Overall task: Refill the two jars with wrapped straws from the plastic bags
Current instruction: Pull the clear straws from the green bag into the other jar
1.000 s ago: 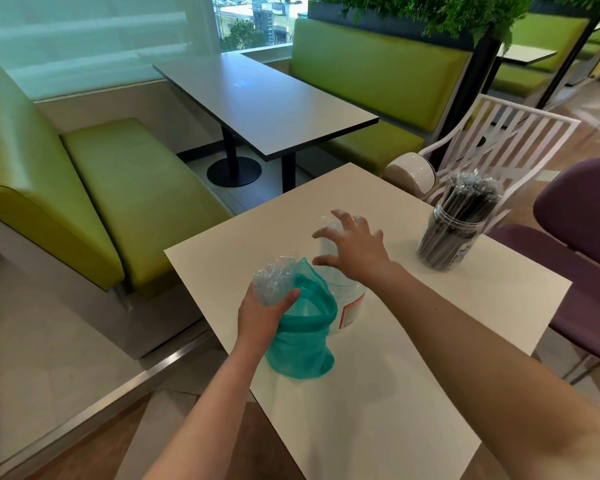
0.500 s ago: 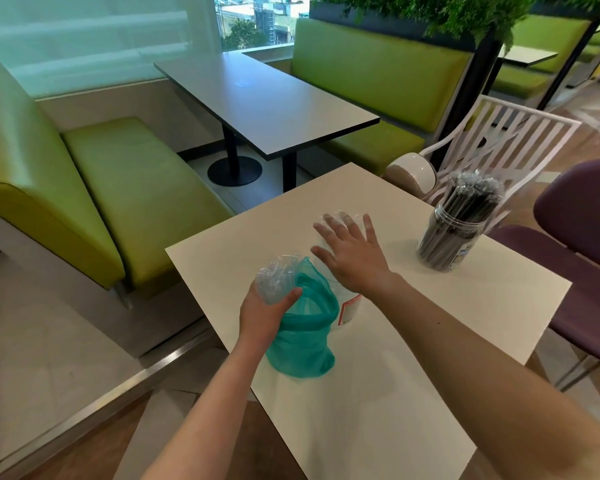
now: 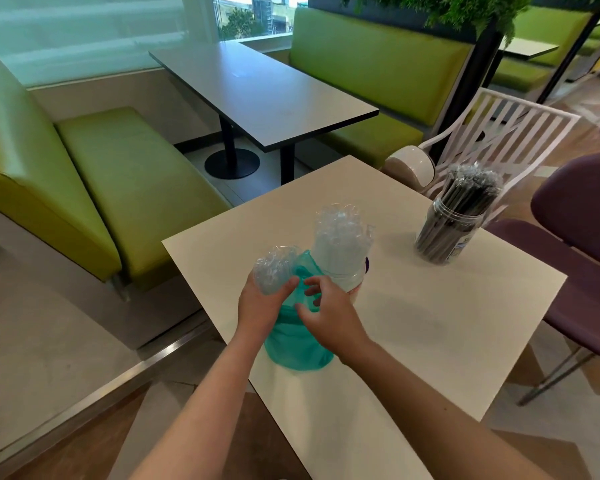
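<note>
At frame centre, the left hand grips a bundle of clear wrapped straws poking from a teal plastic bag on the white counter. The right hand, fingers curled, pinches the bag's mouth. Just behind stands a jar packed with clear-wrapped straws; a jar of dark straws sits at right.

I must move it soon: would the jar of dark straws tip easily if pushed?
Probably yes. The dark straws rise well above the jar and lean, so it looks top-heavy. It seems clear plastic, likely light, so it may slide on the smooth table.
</note>
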The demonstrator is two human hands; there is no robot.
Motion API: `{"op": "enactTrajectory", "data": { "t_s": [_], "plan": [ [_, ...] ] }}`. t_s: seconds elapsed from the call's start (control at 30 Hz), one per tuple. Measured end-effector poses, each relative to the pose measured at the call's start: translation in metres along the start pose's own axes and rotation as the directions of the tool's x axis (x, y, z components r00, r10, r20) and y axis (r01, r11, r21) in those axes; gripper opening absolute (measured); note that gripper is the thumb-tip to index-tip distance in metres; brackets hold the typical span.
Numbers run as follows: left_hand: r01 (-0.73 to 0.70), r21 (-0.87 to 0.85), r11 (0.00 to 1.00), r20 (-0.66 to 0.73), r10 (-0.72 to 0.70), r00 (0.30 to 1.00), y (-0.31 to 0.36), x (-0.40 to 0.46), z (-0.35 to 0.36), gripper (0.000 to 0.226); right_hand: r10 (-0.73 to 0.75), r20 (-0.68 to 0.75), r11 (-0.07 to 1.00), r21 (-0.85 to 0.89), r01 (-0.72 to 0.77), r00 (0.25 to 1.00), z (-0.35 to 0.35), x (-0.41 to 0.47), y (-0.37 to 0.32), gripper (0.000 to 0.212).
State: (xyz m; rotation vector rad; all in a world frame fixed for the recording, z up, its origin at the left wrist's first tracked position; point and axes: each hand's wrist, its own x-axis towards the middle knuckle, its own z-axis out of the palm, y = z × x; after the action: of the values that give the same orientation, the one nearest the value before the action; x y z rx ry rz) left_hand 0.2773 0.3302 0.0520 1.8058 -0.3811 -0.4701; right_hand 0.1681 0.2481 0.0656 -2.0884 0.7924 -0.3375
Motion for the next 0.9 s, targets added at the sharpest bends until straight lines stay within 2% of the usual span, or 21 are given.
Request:
{"op": "enactTrajectory", "data": {
  "t_s": [0.07, 0.17, 0.33, 0.4, 0.57, 0.67, 0.9],
  "plan": [
    [0.009, -0.009, 1.0, 0.005, -0.009, 1.0, 0.002, -0.002, 0.0, 0.054, 0.067, 0.072, 0.997, 0.026, -0.069, 0.995, 0.007, 0.002, 0.005, 0.059],
    [0.024, -0.038, 0.999, 0.058, -0.022, 0.998, 0.004, -0.005, -0.001, 0.054, 0.083, 0.123, 0.992, 0.086, -0.094, 0.989, 0.01, 0.007, 0.005, 0.065],
    [0.054, -0.086, 0.995, 0.201, -0.036, 0.979, 0.003, -0.006, -0.01, 0.062, 0.081, 0.165, 0.985, 0.139, -0.105, 0.983, 0.009, 0.014, 0.007, 0.063],
    [0.082, -0.095, 0.992, 0.293, -0.051, 0.955, 0.003, -0.007, -0.014, 0.074, 0.089, 0.189, 0.983, 0.139, -0.116, 0.978, 0.008, 0.017, 0.009, 0.059],
    [0.14, -0.119, 0.983, 0.47, -0.068, 0.88, -0.002, -0.006, -0.023, 0.08, 0.119, 0.214, 0.988, 0.072, -0.137, 0.97, 0.007, 0.022, 0.014, 0.048],
    [0.161, -0.123, 0.979, 0.442, -0.091, 0.893, -0.004, -0.007, -0.023, 0.075, 0.12, 0.219, 0.989, 0.055, -0.135, 0.968, 0.006, 0.025, 0.019, 0.046],
    [0.183, -0.184, 0.966, 0.268, -0.13, 0.954, -0.012, -0.006, -0.016, 0.063, 0.144, 0.23, 0.976, 0.126, -0.176, 0.963, -0.004, 0.031, 0.026, 0.034]
  ]
}}
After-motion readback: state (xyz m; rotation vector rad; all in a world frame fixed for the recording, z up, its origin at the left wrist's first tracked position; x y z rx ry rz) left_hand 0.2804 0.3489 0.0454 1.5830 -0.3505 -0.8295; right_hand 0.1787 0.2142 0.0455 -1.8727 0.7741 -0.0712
